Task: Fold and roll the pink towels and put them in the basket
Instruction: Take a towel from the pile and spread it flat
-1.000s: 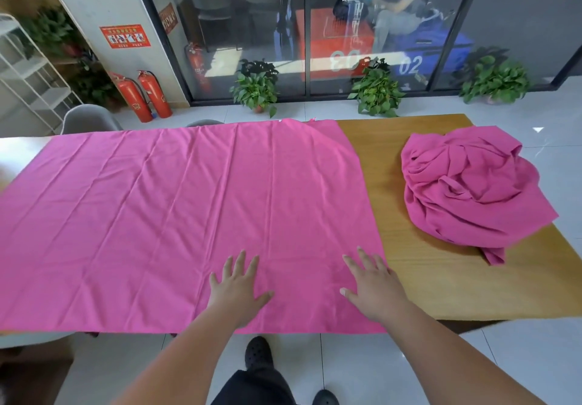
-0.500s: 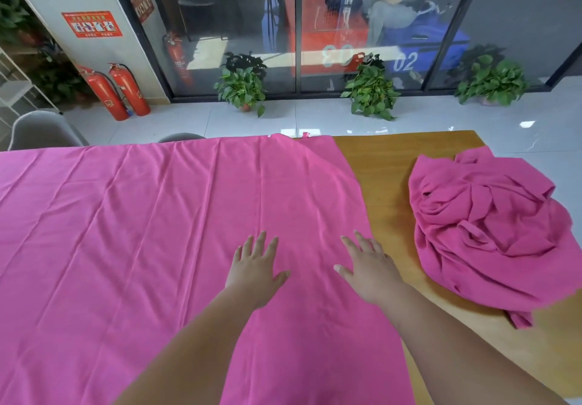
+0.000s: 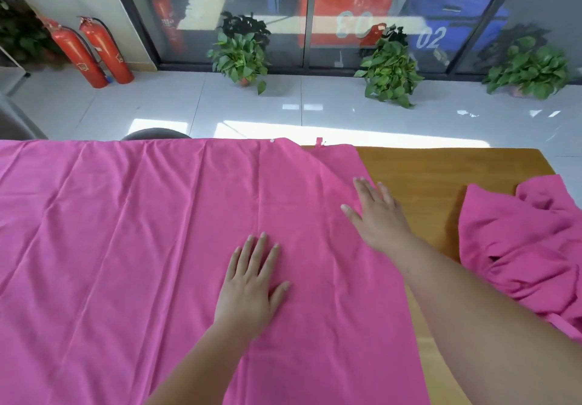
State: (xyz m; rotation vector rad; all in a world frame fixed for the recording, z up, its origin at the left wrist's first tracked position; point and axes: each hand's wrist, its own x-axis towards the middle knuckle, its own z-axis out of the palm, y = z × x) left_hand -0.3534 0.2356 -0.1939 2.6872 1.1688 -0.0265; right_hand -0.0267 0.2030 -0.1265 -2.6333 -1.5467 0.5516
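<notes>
Your fingers (image 3: 256,255) are straight, slightly spread; left hand (image 3: 248,291) and right hand (image 3: 378,219) rest flat on the spread towel (image 3: 141,247), pink, creased, covering the counter (image 3: 441,171) at left. Two towels: crumpled towel (image 3: 519,247) lies right, apart.

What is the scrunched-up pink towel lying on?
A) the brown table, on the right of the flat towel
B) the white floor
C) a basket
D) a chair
A: the scrunched-up towel sits in a heap on the brown table, to the right of the flat towel, with bare wood showing between them.
</notes>
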